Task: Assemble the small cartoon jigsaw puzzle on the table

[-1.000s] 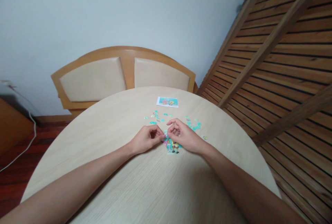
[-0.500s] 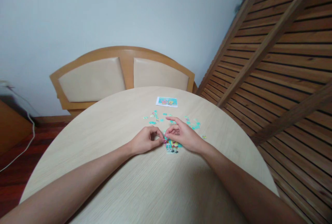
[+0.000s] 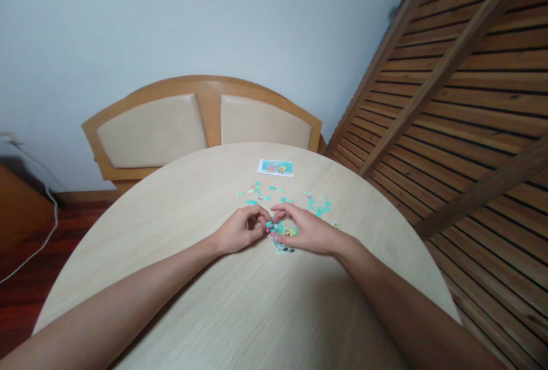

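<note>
A partly assembled jigsaw puzzle with a yellow cartoon figure on teal lies flat on the round table. At its left edge, my left hand pinches a small teal and pink puzzle piece between thumb and fingertips. My right hand hovers over the puzzle's right side, thumb and fingers spread apart. Its thumb is over the lower part of the picture, and I cannot tell whether it touches. The right palm hides some of the puzzle.
Loose puzzle pieces lie scattered behind my hands, with more loose pieces to the left. A printed picture card is farther back on the pale table. Beyond stand a padded headboard and a slatted wooden frame.
My right thumb and fingers have spread apart, the thumb coming down over the puzzle and the index finger drawing nearer. My left hand has barely shifted, still pinching at the left edge.
</note>
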Demonstrator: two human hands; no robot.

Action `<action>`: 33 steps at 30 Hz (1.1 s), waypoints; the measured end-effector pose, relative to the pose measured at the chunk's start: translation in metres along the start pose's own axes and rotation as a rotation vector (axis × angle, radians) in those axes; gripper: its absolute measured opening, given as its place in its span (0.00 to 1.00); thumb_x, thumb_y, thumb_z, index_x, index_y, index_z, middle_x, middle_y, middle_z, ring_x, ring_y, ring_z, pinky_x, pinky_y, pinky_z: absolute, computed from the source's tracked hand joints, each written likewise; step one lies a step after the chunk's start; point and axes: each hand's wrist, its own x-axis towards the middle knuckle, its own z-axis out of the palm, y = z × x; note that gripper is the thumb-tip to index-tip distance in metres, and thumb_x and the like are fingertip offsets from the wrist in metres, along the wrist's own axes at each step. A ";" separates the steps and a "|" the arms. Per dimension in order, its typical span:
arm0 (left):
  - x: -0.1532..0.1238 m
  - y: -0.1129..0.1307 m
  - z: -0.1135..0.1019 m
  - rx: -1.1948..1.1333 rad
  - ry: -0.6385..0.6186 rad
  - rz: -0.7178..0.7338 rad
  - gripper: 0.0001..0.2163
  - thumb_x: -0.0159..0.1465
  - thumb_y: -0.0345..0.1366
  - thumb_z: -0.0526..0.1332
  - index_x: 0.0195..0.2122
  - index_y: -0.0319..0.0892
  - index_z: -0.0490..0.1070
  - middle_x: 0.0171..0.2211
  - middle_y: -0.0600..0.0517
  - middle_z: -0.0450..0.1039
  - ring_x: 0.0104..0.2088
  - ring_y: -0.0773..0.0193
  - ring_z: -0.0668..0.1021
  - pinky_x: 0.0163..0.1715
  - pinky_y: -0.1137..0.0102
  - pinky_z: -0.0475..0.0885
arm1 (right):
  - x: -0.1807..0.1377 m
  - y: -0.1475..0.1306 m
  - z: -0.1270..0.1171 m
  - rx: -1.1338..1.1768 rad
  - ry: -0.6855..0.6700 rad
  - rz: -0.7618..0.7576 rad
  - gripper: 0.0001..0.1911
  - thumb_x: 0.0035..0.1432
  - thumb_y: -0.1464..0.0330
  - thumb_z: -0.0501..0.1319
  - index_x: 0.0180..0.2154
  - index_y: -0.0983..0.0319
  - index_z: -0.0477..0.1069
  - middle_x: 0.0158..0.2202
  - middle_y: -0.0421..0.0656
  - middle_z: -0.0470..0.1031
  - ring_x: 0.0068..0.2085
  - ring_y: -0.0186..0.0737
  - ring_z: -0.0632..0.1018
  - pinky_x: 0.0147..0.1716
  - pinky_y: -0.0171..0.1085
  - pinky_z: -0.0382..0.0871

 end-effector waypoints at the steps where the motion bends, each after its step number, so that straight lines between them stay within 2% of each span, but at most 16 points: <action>1: 0.000 0.000 -0.001 0.030 0.003 0.010 0.06 0.61 0.31 0.61 0.38 0.39 0.75 0.33 0.51 0.77 0.34 0.65 0.75 0.37 0.71 0.69 | -0.001 -0.001 -0.002 -0.069 -0.025 -0.015 0.29 0.54 0.68 0.69 0.57 0.59 0.67 0.53 0.47 0.75 0.54 0.46 0.75 0.55 0.46 0.67; 4: 0.001 -0.002 -0.002 0.086 0.012 0.004 0.07 0.60 0.31 0.61 0.37 0.40 0.77 0.33 0.51 0.78 0.34 0.65 0.76 0.37 0.70 0.69 | -0.001 0.000 -0.005 -0.229 -0.089 -0.090 0.21 0.57 0.67 0.68 0.52 0.58 0.73 0.50 0.46 0.77 0.53 0.47 0.74 0.56 0.47 0.66; 7: 0.001 -0.003 -0.002 0.061 0.022 -0.036 0.06 0.60 0.31 0.61 0.35 0.39 0.78 0.32 0.51 0.78 0.32 0.65 0.76 0.36 0.71 0.69 | 0.001 0.006 -0.006 -0.297 -0.091 -0.145 0.15 0.61 0.66 0.65 0.50 0.58 0.76 0.49 0.46 0.77 0.52 0.46 0.75 0.56 0.46 0.65; 13: 0.002 0.000 -0.001 0.009 0.013 -0.077 0.04 0.59 0.32 0.63 0.29 0.39 0.77 0.29 0.51 0.79 0.30 0.67 0.77 0.33 0.73 0.69 | 0.002 0.016 -0.006 -0.325 -0.069 -0.140 0.17 0.62 0.64 0.64 0.52 0.60 0.77 0.52 0.48 0.76 0.54 0.47 0.74 0.57 0.45 0.65; 21: 0.001 -0.005 -0.001 0.108 0.019 -0.053 0.05 0.60 0.31 0.62 0.31 0.40 0.78 0.30 0.52 0.79 0.30 0.66 0.76 0.33 0.74 0.69 | 0.002 0.015 -0.007 -0.330 -0.062 -0.144 0.17 0.61 0.64 0.65 0.52 0.59 0.77 0.51 0.48 0.77 0.54 0.47 0.74 0.56 0.45 0.66; 28: 0.003 -0.006 -0.004 0.266 0.092 -0.062 0.07 0.60 0.30 0.60 0.29 0.40 0.78 0.25 0.54 0.77 0.27 0.67 0.74 0.32 0.73 0.68 | 0.002 0.017 -0.006 -0.325 -0.058 -0.147 0.17 0.61 0.64 0.65 0.51 0.59 0.78 0.52 0.48 0.77 0.54 0.47 0.74 0.57 0.46 0.66; 33: 0.003 -0.011 -0.003 0.345 0.115 -0.067 0.07 0.61 0.32 0.60 0.29 0.40 0.79 0.27 0.52 0.77 0.31 0.63 0.75 0.37 0.71 0.70 | 0.002 0.016 -0.007 -0.318 -0.060 -0.147 0.17 0.61 0.64 0.65 0.51 0.58 0.78 0.51 0.47 0.77 0.54 0.47 0.74 0.57 0.45 0.66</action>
